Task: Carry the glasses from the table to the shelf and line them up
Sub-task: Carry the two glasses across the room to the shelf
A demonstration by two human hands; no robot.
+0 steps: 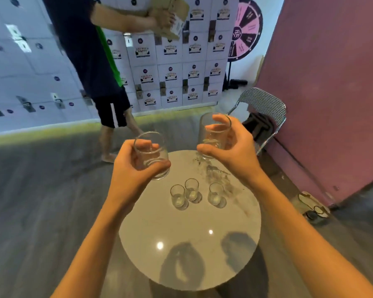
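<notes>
My left hand (130, 168) grips a clear drinking glass (152, 157), lifted above the far left part of the round marble table (181, 250). My right hand (235, 147) holds a second, taller clear glass (213, 134) up over the table's far edge. Three small clear glasses stay upright on the tabletop: one at the left (178, 196), one just behind it (192, 190), one to the right (216, 194). No shelf is in sight.
Another person (88, 61) carrying a cardboard box (170, 16) walks past beyond the table on the left. A metal chair (265, 117) stands at the right by a pink wall (332, 82). Stacked white boxes (181, 72) and a prize wheel (247, 29) line the back.
</notes>
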